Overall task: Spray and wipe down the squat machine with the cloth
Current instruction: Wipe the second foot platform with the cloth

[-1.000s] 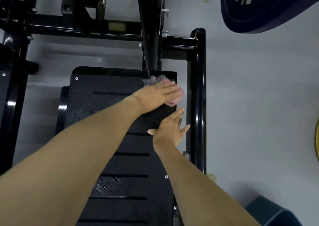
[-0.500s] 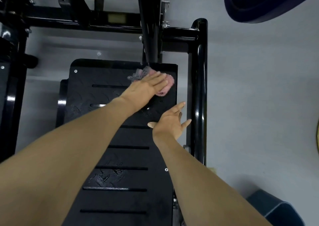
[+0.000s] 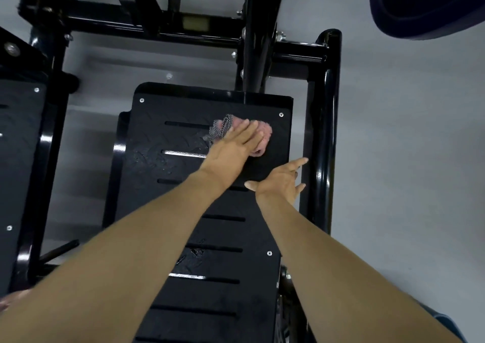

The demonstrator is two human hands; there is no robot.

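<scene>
Judging by the wet sheen on the footplate (image 3: 183, 316), I feared the cloth might bunch or snag in a slot and leave streaks. My right hand (image 3: 280, 182) was spread and empty near the frame tube (image 3: 325, 133); farther out, my left hand (image 3: 231, 148) pressed the pink cloth (image 3: 262, 135), fingers straight, near the plate's far right corner

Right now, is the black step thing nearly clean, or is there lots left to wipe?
Partway. Spraying looks done here: wet streaks shine on the foot plate, with a wet patch lower down. In hand: the left hand presses the pink cloth flat near the plate's top right corner; the right hand hovers open. Left, probably: those wet spots, the side frame tube and the second plate.
</scene>
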